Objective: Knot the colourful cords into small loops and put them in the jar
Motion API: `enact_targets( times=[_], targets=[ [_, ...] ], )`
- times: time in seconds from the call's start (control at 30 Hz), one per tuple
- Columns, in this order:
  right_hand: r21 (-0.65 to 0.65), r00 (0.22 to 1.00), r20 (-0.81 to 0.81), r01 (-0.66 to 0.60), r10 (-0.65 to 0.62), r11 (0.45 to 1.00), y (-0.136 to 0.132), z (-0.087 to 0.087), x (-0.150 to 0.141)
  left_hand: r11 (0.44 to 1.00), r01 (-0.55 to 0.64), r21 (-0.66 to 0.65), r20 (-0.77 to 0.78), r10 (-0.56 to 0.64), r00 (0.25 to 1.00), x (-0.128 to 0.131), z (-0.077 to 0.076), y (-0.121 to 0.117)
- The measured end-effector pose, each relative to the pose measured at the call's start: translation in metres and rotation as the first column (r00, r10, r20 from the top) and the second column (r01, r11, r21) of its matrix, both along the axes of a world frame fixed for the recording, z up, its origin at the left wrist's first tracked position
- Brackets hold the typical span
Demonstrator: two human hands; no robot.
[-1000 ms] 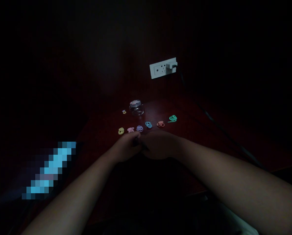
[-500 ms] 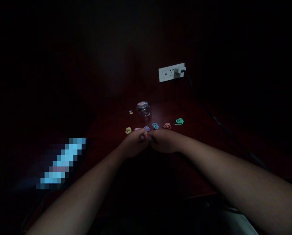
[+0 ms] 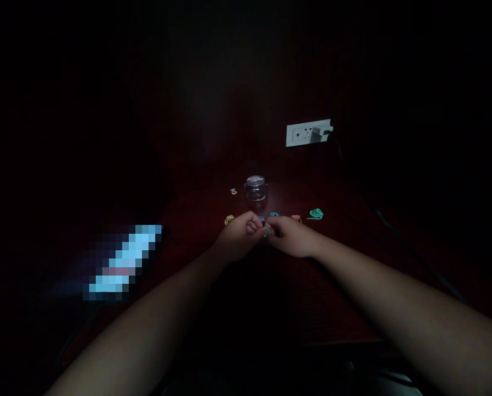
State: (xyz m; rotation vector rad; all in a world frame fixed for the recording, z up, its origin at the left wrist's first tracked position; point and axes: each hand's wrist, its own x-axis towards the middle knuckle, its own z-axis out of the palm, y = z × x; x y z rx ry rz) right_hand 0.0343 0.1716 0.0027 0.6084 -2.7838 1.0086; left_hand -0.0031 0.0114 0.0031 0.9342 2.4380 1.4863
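Note:
My left hand (image 3: 244, 234) and my right hand (image 3: 289, 235) meet over the table, fingertips pinched together. A thin green loop (image 3: 267, 231) shows between them, and both sets of fingers appear closed on it. Just beyond my knuckles lie small heaps of similar thin loops: yellow (image 3: 229, 219), purple (image 3: 261, 219), blue (image 3: 274, 215) and orange (image 3: 296, 218), partly covered by my hands. A larger green heap (image 3: 316, 214) lies to the right of my right hand. Whether the loops are plastic clips or bands is too small and dark to tell.
A clear lidded jar (image 3: 256, 190) stands behind the heaps, with small yellow and pale loops (image 3: 233, 192) left of it. A lit, blurred screen (image 3: 126, 261) lies at left. A wall socket (image 3: 307, 132) holds a plug, and a cable (image 3: 388, 220) runs down the right.
The view has shifted, so the scene sits further right. My hands have turned and the green loop now shows between my fingertips. The pink heap is now hidden behind my left hand.

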Motion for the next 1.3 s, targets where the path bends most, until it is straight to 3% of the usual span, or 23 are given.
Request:
enact_targets(
  times=[0.53,0.93,1.3],
  targets=[
    [-0.031,1.0,0.003,0.017,-0.017,0.999,0.0013,-0.0016,-0.0021,0.999,-0.037,0.008,-0.018,0.037,0.999,-0.0022,-0.0014,0.0001],
    [-0.064,1.0,0.026,0.002,0.0,0.998,-0.0003,0.0013,-0.0001,1.0,-0.025,0.005,-0.003,0.025,1.0,0.002,0.0033,0.0007],
    [-0.07,0.999,0.023,0.023,-0.022,0.997,-0.0005,-0.0005,-0.0017,0.999,0.03,0.028,0.003,-0.03,1.0,0.001,-0.0012,0.0003]
  ],
)
